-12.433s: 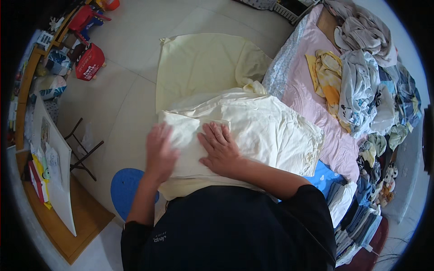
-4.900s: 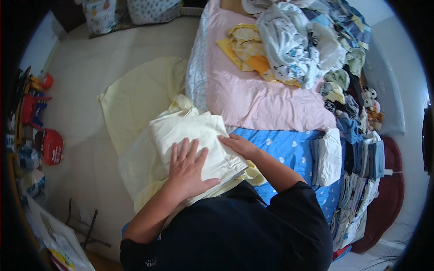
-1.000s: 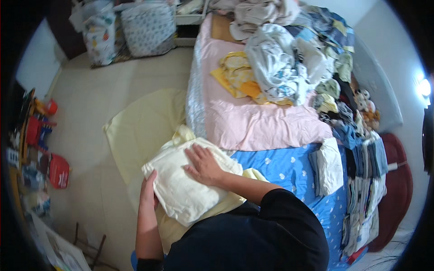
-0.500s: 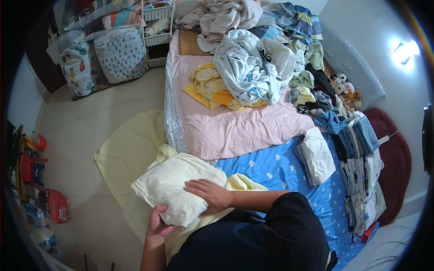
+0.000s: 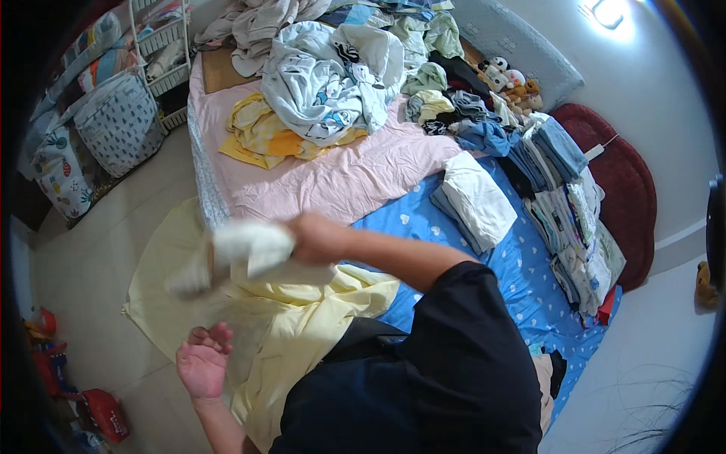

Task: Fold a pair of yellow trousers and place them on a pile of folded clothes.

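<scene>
My right hand (image 5: 316, 236) grips a folded cream-white cloth (image 5: 261, 246) by one end, up in front of me. Motion blurs the cloth, so its exact kind does not show. My left hand (image 5: 203, 363) is empty, palm up with fingers apart and slightly bent, lower and to the left of the cloth. A pale yellow sheet (image 5: 314, 321) spreads across my lap and down over the floor at the left. Farther right, a folded white garment (image 5: 480, 200) lies on top of folded grey-blue clothes (image 5: 456, 221).
The bed has a blue heart-dotted sheet (image 5: 393, 216) and a pink sheet (image 5: 302, 189). A rumpled white cover (image 5: 302, 83) and yellow checked cloth (image 5: 257, 125) are piled there. Stacked folded clothes (image 5: 560, 219) stand at the right. Storage bags (image 5: 121, 121) and a white rack (image 5: 170, 79) are far left.
My right hand has lifted the folded cloth off my lap and swung it up and leftward. My left hand has let go of it and opened. The view has shifted rightward.
</scene>
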`<state>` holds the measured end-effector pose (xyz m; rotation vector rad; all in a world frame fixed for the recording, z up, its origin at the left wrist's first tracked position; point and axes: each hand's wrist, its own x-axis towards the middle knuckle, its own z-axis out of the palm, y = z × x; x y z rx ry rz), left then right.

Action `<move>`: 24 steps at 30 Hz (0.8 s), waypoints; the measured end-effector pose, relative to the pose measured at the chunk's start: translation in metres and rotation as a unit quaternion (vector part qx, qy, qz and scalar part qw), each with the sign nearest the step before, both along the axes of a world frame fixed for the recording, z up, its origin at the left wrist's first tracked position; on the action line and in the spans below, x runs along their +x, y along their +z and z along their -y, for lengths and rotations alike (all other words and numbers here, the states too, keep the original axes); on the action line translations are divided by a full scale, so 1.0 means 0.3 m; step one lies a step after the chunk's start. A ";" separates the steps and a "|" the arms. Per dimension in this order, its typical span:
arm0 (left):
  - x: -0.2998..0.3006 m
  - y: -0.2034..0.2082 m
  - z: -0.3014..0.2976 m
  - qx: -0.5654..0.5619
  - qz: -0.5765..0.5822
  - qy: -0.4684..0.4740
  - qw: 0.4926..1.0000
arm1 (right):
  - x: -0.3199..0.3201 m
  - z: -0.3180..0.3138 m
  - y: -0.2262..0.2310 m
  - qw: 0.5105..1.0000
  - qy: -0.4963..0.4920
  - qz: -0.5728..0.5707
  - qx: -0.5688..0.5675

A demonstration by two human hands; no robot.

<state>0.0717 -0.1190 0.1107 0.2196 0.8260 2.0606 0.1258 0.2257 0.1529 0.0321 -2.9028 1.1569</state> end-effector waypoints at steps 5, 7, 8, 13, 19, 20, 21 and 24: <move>-0.020 -0.191 0.100 -0.153 0.037 0.092 0.983 | 0.179 -0.368 0.433 0.941 -0.283 0.155 0.104; -0.014 -0.263 0.123 -0.217 0.048 0.096 0.970 | 0.326 -0.662 0.386 0.914 -0.371 0.101 0.128; -0.010 -0.293 0.145 -0.225 0.025 0.094 0.969 | 0.369 -0.700 0.426 0.868 -0.462 0.125 0.134; -0.002 -0.309 0.152 -0.265 0.049 0.123 0.955 | 0.663 -0.958 0.280 0.663 -0.565 0.043 0.489; 0.030 -0.365 0.169 -0.305 0.068 0.164 0.936 | 0.985 -0.995 -0.536 0.659 -0.560 0.265 0.426; 0.041 -0.381 0.177 -0.304 0.070 0.166 0.935 | 0.972 -0.954 -0.609 0.629 -0.583 0.281 0.430; 0.046 -0.399 0.176 -0.310 0.077 0.175 0.931 | 0.956 -0.950 -0.639 0.598 -0.594 0.258 0.472; 0.058 -0.397 0.192 -0.338 0.084 0.194 0.917 | 0.874 -0.936 -0.516 0.628 -0.606 0.312 0.376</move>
